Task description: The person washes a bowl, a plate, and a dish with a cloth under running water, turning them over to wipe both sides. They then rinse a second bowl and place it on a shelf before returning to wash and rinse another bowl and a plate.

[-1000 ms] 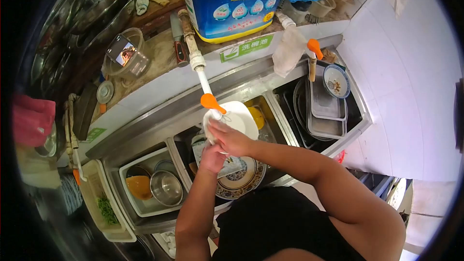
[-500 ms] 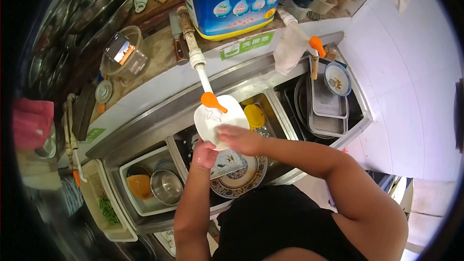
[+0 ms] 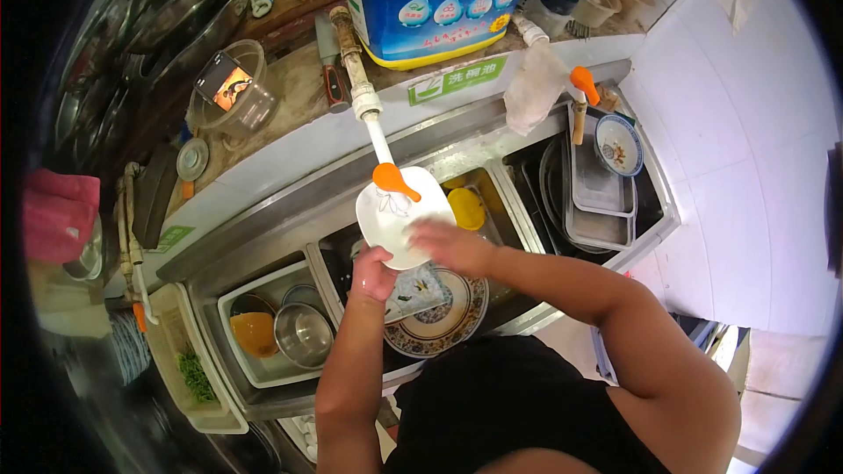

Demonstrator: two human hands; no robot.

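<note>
A white rounded-square plate (image 3: 378,221) with a faint line drawing is held over the middle sink basin. My left hand (image 3: 375,274) grips its lower left edge, thumb on top. Across the plate's lower right lies my right hand (image 3: 452,247), fingers stretched out and partly blurred against its surface. The tap's orange lever (image 3: 395,182) hides a bit of the plate's top. Underneath, a rectangular patterned dish (image 3: 420,288) rests over a large round plate (image 3: 474,320) with a decorated rim. A yellow round object (image 3: 467,209) sits in the basin to the right.
The left basin holds a white tub (image 3: 256,379) with a metal bowl (image 3: 304,335) and an orange-brown bowl (image 3: 253,333). Metal trays (image 3: 600,226) and a blue-rimmed bowl (image 3: 618,145) stand right. A knife (image 3: 331,70) and blue detergent jug (image 3: 430,0) are on the ledge.
My right hand has shifted slightly to the right across the plate, and the plate is tilted a little differently. My left hand keeps its grip. The camera view has moved slightly.
</note>
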